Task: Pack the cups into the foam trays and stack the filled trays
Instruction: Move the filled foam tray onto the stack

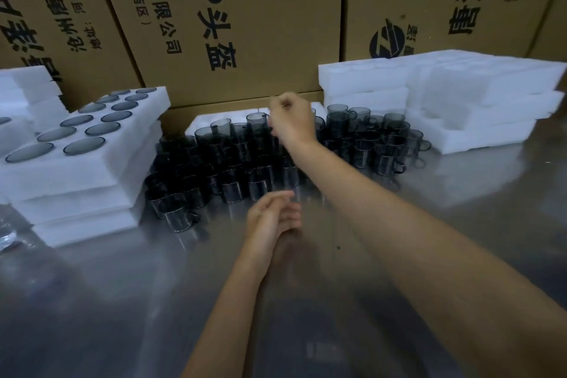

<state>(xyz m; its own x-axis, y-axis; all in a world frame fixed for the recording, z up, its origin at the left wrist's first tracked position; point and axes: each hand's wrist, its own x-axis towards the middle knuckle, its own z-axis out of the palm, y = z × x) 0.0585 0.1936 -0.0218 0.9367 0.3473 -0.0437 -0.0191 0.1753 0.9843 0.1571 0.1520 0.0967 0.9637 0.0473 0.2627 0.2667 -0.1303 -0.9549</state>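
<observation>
Several dark smoked-glass cups with handles [233, 163] stand crowded on the steel table, and more stand to the right [383, 144]. A filled foam tray [92, 163] tops a stack of white trays at the left, its round holes showing grey cup bases. My right hand [293, 121] hovers over the back rows of cups with its fingers curled; whether it holds anything is hidden. My left hand [273, 218] hangs relaxed and empty just in front of the cups. A white foam tray [199, 123] lies behind the cups.
Empty foam trays [460, 80] are piled at the back right. Tall cardboard boxes [245, 24] wall off the far side. More white foam [27, 86] sits at the far left, with crumpled clear plastic [7, 239] below it. Bare steel table [122, 301] lies in front.
</observation>
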